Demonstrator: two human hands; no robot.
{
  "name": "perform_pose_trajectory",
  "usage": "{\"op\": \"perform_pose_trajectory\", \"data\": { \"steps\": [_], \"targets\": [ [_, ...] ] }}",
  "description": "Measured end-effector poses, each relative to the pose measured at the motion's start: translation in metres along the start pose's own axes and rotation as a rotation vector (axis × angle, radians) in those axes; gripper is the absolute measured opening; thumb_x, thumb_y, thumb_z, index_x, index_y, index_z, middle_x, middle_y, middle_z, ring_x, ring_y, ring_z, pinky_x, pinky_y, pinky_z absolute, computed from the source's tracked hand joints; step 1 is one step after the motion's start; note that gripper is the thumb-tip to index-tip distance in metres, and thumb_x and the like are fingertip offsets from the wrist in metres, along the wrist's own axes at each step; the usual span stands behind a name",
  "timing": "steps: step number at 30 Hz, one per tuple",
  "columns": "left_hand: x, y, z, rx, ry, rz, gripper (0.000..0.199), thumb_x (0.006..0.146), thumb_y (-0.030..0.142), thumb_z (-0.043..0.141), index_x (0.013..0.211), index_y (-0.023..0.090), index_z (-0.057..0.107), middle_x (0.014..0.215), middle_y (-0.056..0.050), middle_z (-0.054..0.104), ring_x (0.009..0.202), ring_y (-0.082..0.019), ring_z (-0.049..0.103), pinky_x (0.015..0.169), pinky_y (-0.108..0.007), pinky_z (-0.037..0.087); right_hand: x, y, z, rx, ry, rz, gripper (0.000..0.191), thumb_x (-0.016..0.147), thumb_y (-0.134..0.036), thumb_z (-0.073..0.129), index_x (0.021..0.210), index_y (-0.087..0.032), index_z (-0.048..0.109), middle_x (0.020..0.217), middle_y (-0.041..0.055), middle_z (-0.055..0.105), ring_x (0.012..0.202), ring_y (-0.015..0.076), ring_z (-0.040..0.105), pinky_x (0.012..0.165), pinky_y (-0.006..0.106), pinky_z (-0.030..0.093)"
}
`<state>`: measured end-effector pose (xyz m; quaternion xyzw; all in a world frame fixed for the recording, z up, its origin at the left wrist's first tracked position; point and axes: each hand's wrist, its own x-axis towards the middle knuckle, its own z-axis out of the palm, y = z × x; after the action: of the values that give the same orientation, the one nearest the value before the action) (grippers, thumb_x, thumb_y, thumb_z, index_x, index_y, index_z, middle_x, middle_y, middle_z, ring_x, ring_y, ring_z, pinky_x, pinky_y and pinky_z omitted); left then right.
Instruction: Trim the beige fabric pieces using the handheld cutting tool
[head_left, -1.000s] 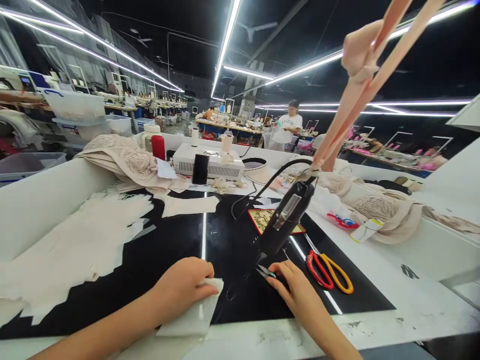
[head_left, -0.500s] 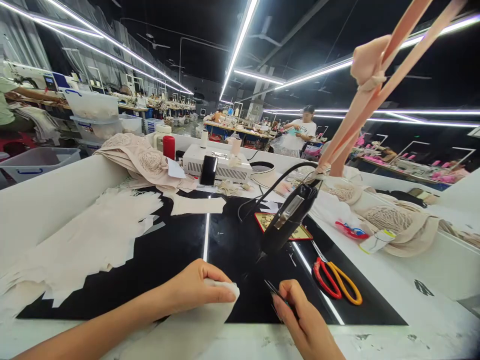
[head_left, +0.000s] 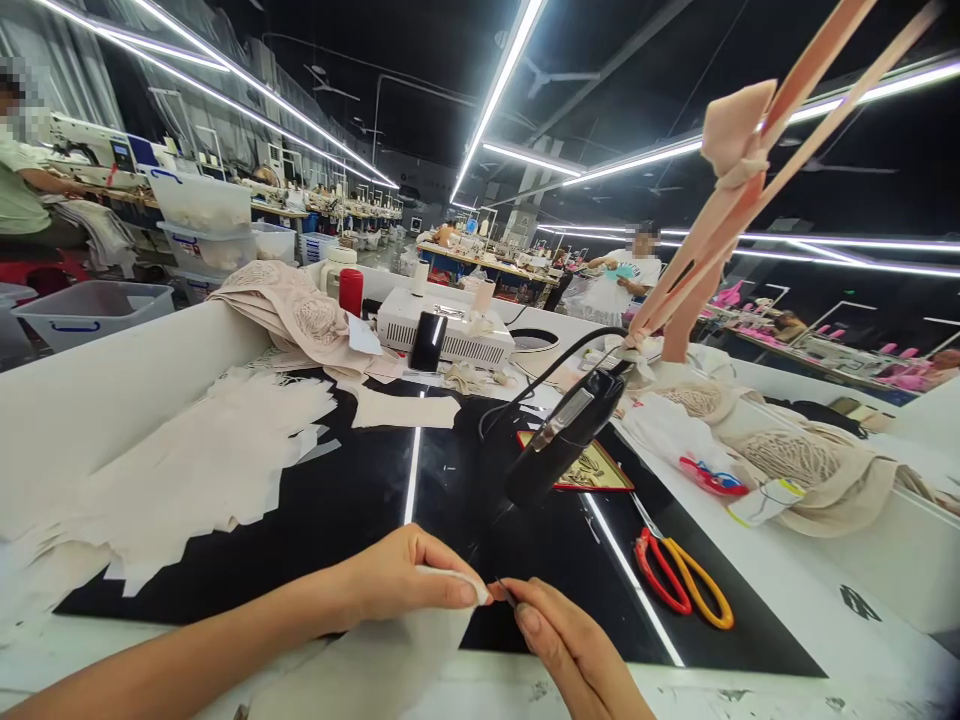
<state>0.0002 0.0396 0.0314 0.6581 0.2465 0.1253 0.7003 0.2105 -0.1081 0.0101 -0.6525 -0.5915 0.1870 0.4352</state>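
The left hand [head_left: 409, 575] pinches a folded, pale off-white piece of cloth [head_left: 409, 650] between thumb and fingers, near the cloth's far right corner; the rest of the cloth spreads from this grip toward the near edge of the white worktop [head_left: 787, 565]. The right hand [head_left: 559, 635] has its grip closed around a slim, dark, pointed metal hand tool [head_left: 506, 595], mostly hidden by the fingers. Whether the tool's tips are parted cannot be told.

The key relation is between that cloth corner and the tool. The corner lies just to the left of the right hand's grip, about level with its fingertips. The pinched edge has its long axis running from left to right, slanting slightly nearer at the right end. The tool slants from the right hand toward the far left, its tip just beside the corner. The left hand is the nearer one to the cloth, being on it; whether the right fingertips touch it is unclear.

Both hands are over the near part of a glossy black flat mat [head_left: 352, 510]. Beyond them hangs a black corded handheld device [head_left: 566, 435], and to the right lie large scissors with red and orange handles [head_left: 664, 575].
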Motion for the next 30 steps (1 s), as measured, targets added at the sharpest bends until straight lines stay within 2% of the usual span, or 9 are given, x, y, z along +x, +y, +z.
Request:
{"op": "perform_pose_trajectory", "data": {
  "steps": [4, 9, 14, 18, 21, 30],
  "targets": [
    [-0.002, 0.002, 0.002, 0.014, -0.011, 0.000, 0.039, 0.076, 0.055, 0.083, 0.097, 0.023, 0.089, 0.087, -0.003, 0.078, 0.080, -0.018, 0.060, 0.079, -0.028, 0.044, 0.007, -0.013, -0.001, 0.011, -0.096, -0.061, 0.047, 0.103, -0.066, 0.048, 0.119, -0.037, 0.082, 0.097, 0.0059, 0.081, 0.088, 0.0243, 0.078, 0.077, 0.031, 0.065],
    [-0.004, 0.005, 0.005, 0.069, -0.005, -0.019, 0.034, 0.077, 0.050, 0.079, 0.088, 0.019, 0.087, 0.067, 0.002, 0.062, 0.065, -0.012, 0.042, 0.064, -0.025, 0.034, 0.009, -0.016, 0.001, -0.002, -0.160, -0.124, 0.047, 0.105, -0.063, 0.045, 0.121, -0.037, 0.081, 0.086, 0.0044, 0.077, 0.078, 0.0232, 0.075, 0.072, 0.031, 0.062],
    [-0.002, 0.004, 0.005, 0.107, -0.018, -0.013, 0.035, 0.080, 0.047, 0.075, 0.085, 0.014, 0.084, 0.064, 0.003, 0.048, 0.064, -0.011, 0.035, 0.059, -0.025, 0.026, 0.010, -0.010, 0.001, -0.077, -0.184, -0.154, 0.047, 0.107, -0.060, 0.043, 0.122, -0.034, 0.079, 0.100, 0.0057, 0.080, 0.092, 0.0229, 0.077, 0.083, 0.029, 0.061],
    [-0.003, 0.003, 0.006, 0.137, -0.027, -0.016, 0.033, 0.082, 0.045, 0.071, 0.076, 0.013, 0.076, 0.063, 0.004, 0.041, 0.063, -0.011, 0.031, 0.056, -0.026, 0.023, 0.013, -0.009, -0.001, -0.102, -0.283, -0.199, 0.049, 0.110, -0.058, 0.038, 0.125, -0.032, 0.076, 0.096, 0.0048, 0.078, 0.084, 0.0198, 0.076, 0.076, 0.025, 0.059],
    [-0.004, 0.005, 0.007, 0.148, -0.030, -0.002, 0.033, 0.083, 0.043, 0.069, 0.068, 0.014, 0.069, 0.061, 0.005, 0.034, 0.062, -0.011, 0.028, 0.055, -0.028, 0.020, 0.015, -0.008, -0.002, -0.099, -0.312, -0.194, 0.050, 0.110, -0.058, 0.036, 0.124, -0.030, 0.075, 0.098, 0.0051, 0.077, 0.087, 0.0193, 0.075, 0.077, 0.025, 0.058],
    [-0.008, 0.013, 0.010, 0.171, -0.010, -0.033, 0.029, 0.081, 0.041, 0.066, 0.066, 0.016, 0.065, 0.059, 0.005, 0.035, 0.061, -0.011, 0.028, 0.055, -0.029, 0.020, 0.019, -0.003, -0.003, -0.089, -0.440, -0.116, 0.043, 0.112, -0.052, 0.036, 0.112, -0.027, 0.071, 0.094, 0.0028, 0.070, 0.087, 0.0169, 0.070, 0.078, 0.026, 0.052]
  ]
}}
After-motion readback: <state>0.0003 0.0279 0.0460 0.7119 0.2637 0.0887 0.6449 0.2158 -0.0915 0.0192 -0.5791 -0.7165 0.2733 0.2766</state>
